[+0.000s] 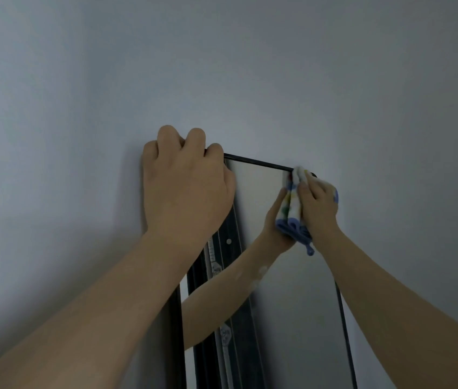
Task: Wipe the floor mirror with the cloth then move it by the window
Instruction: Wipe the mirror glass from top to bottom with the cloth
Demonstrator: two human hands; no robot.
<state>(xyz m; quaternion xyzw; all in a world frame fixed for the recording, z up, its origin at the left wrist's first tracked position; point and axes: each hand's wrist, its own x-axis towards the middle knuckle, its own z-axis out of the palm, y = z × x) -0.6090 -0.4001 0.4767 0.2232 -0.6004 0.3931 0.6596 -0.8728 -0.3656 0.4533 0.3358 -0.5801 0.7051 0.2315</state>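
A plain grey-white wall (pixel 81 94) fills the view from the 9 o'clock side across the top. Just left of center, the person's left hand (pixel 185 186) is curled in a tight grip over the top left corner of the floor mirror (pixel 300 304), knuckles toward the wall, forearm running down to 7 o'clock. The tall mirror has a thin black frame and stands against the wall, stretching from center down toward 6 o'clock. Its glass reflects a bare arm and some dark vertical strips. At about 3 o'clock from center, the right hand (pixel 319 204) is closed on a bunched cloth (pixel 295 211), white with blue edging and coloured spots, pressing it against the glass at the mirror's top right corner. The two hands are apart, one at each upper corner.
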